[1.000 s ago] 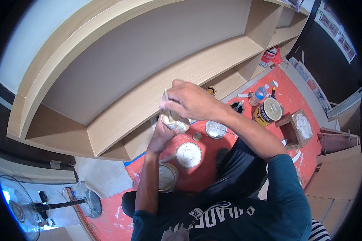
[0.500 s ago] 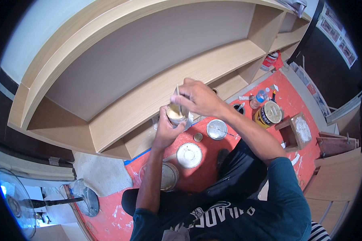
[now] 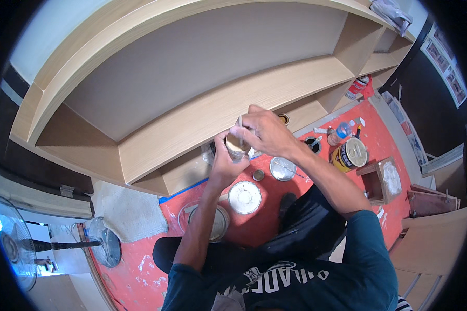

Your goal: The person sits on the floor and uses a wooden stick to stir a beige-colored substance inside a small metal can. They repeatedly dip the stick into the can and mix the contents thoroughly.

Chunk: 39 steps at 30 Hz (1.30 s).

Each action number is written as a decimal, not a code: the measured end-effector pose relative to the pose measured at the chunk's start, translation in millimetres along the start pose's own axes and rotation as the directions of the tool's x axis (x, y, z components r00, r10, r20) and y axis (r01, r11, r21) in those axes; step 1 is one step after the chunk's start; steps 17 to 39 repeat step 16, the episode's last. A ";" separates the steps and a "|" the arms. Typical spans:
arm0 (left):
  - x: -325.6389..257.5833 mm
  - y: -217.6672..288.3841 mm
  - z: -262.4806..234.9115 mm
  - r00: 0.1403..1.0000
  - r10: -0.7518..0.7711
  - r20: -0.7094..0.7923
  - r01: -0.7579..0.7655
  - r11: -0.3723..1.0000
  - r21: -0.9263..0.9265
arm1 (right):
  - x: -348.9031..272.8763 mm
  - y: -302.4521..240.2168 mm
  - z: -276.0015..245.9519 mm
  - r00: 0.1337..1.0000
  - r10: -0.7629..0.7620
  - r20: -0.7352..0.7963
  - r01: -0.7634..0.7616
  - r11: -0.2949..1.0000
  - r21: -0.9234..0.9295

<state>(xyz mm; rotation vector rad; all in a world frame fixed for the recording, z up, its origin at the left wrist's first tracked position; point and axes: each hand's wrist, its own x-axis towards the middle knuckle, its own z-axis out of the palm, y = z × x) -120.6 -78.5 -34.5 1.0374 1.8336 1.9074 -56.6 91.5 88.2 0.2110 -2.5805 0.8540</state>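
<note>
My left hand (image 3: 226,166) is wrapped round a small clear cup (image 3: 236,151) with cream-coloured, paint-like stuff inside. Above it, my right hand (image 3: 269,133) pinches a thin pale stick (image 3: 240,122); its lower end dips into the cup. Both hands are in front of the edge of a curved light-wood shelf unit (image 3: 233,98). Below them on the floor lie a round white lid (image 3: 244,197) and a silvery lid or tin (image 3: 283,168) with a thin rod across it. A small round tin (image 3: 258,175) sits between these two.
A yellow and black paint can (image 3: 350,154), a clear bottle (image 3: 339,133) and a dark pot with a brush (image 3: 312,145) stand on the red floor covering to the right. A wooden box (image 3: 380,180) is beyond them. Near my left leg is a bucket (image 3: 218,224); a fan (image 3: 15,246) stands far left.
The stick has moved within the cup and now stands nearly upright. Both hands and the cup appear slightly further right and lower, as the whole view has shifted a little.
</note>
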 end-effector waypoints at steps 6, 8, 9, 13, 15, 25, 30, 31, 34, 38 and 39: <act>0.3 11.3 2.3 0.999 0.025 -0.019 -0.023 0.995 0.100 | 0.5 6.3 -0.5 0.998 -0.042 -0.038 0.040 0.998 -0.051; 1.1 11.4 4.4 0.999 0.035 -0.014 -0.034 0.998 0.057 | 0.5 2.8 2.6 0.992 -0.071 -0.103 0.078 0.995 0.060; 0.4 14.4 4.9 1.000 0.017 -0.026 -0.014 0.995 0.095 | -2.0 2.6 5.3 0.988 -0.074 -0.134 0.090 0.989 0.118; -0.8 16.8 1.3 1.000 -0.004 -0.017 0.006 0.993 0.116 | 2.6 8.9 1.7 0.997 -0.046 -0.059 0.045 0.999 -0.013; -1.1 14.4 0.9 1.000 0.012 -0.019 -0.010 0.997 0.081 | -2.9 4.8 6.1 0.998 -0.051 -0.027 0.055 0.987 0.152; 0.3 13.6 3.1 0.999 0.019 -0.039 -0.016 0.997 0.074 | -2.6 4.8 7.3 0.998 -0.053 -0.019 0.055 0.987 0.153; 0.3 13.6 3.1 0.999 0.019 -0.039 -0.016 0.997 0.074 | -2.6 4.8 7.3 0.998 -0.053 -0.019 0.055 0.987 0.153; 0.3 13.6 3.1 0.999 0.019 -0.039 -0.016 0.997 0.074 | -2.6 4.8 7.3 0.998 -0.053 -0.019 0.055 0.987 0.153; 0.3 13.6 3.1 0.999 0.019 -0.039 -0.016 0.997 0.074 | -2.6 4.8 7.3 0.998 -0.053 -0.019 0.055 0.987 0.153; 0.3 13.6 3.1 0.999 0.019 -0.039 -0.016 0.997 0.074 | -2.6 4.8 7.3 0.998 -0.053 -0.019 0.055 0.987 0.153; 0.3 13.6 3.1 0.999 0.019 -0.039 -0.016 0.997 0.074 | -2.6 4.8 7.3 0.998 -0.053 -0.019 0.055 0.987 0.153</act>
